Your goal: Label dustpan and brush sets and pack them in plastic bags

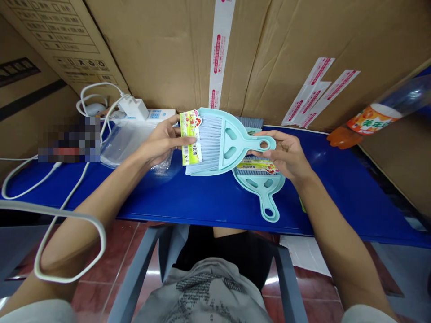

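Note:
Held flat above the blue table is a light-teal dustpan and brush set [235, 146] with grey bristles and a yellow-green card label [191, 143] across its left end. My left hand [166, 139] pinches that labelled end, thumb on top of the card. On the other side, my right hand [284, 150] grips the handle end, its fingers partly behind it. A second teal dustpan and brush set [262, 184] lies on the table below, its handle pointing toward me and its upper part partly hidden. Grey bristles of another brush [252, 123] show behind the held set.
Cardboard boxes [168, 54] wall in the blue table [202, 202]. To the left are a power strip [160, 115], white cables [77, 184] and clear plastic bags [123, 146]. An orange-drink bottle [373, 119] is at right. A chair [134, 278] surrounds my lap.

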Motion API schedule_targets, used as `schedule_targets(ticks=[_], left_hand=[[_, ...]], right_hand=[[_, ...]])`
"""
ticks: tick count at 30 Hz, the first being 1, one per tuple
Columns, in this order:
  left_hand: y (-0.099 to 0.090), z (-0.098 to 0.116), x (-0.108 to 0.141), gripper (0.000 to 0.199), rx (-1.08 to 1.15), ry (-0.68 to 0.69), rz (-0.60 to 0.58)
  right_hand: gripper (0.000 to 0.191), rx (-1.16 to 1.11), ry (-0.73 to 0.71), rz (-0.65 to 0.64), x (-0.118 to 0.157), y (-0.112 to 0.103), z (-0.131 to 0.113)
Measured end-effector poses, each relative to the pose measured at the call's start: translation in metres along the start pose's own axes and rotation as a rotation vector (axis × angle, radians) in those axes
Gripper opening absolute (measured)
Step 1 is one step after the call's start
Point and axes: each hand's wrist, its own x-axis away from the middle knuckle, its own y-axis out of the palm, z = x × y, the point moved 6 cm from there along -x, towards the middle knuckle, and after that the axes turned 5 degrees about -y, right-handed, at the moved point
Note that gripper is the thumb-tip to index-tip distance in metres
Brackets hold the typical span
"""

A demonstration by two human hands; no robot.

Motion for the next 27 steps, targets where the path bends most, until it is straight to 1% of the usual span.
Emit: schedule_targets(ticks=[2, 5, 7, 9, 11, 13, 16, 19, 21, 24, 27], left_hand=[[0.002, 0.002, 0.002, 0.074, 0.014, -0.005, -0.008], [0.008, 0.002, 0.003, 0.068, 0.040, -0.010, -0.058], [0.012, -0.002, 0.003, 0.062, 0.067, -0.030, -0.090], [0.017, -0.008, 0.003, 0.058, 0.105, -0.042, -0.095], [0.020, -0.014, 0.003, 0.061, 0.142, -0.031, -0.072], [0.022, -0.017, 0.003, 0.068, 0.162, -0.004, -0.040], [0.018, -0.015, 0.003, 0.076, 0.159, 0.070, 0.005], [0.004, 0.000, 0.004, 0.077, 0.068, 0.193, 0.033], [-0.005, 0.013, 0.006, 0.076, -0.061, 0.272, 0.009], [-0.011, 0.023, 0.006, 0.065, -0.279, 0.321, -0.102], [-0.008, 0.021, 0.005, 0.064, -0.425, 0.352, -0.202]], right_hand=[[0.044, -0.003, -0.011, -0.018, 0.000, 0.000, 0.002], [0.044, -0.019, -0.021, -0.045, 0.000, 0.001, 0.004], [0.043, -0.025, -0.011, -0.053, 0.000, 0.005, 0.005], [0.043, -0.028, 0.002, -0.052, 0.001, 0.010, 0.006], [0.044, -0.035, 0.007, -0.050, 0.002, 0.016, 0.006], [0.044, -0.046, 0.006, -0.051, 0.003, 0.022, 0.006], [0.045, -0.049, -0.007, -0.027, 0.003, 0.025, 0.006], [0.047, -0.030, -0.036, 0.021, 0.002, 0.020, 0.006], [0.046, -0.022, -0.048, 0.040, 0.002, 0.015, 0.006], [0.046, -0.025, -0.056, 0.046, 0.001, 0.010, 0.006], [0.046, -0.042, -0.052, 0.044, 0.001, 0.011, 0.005]])
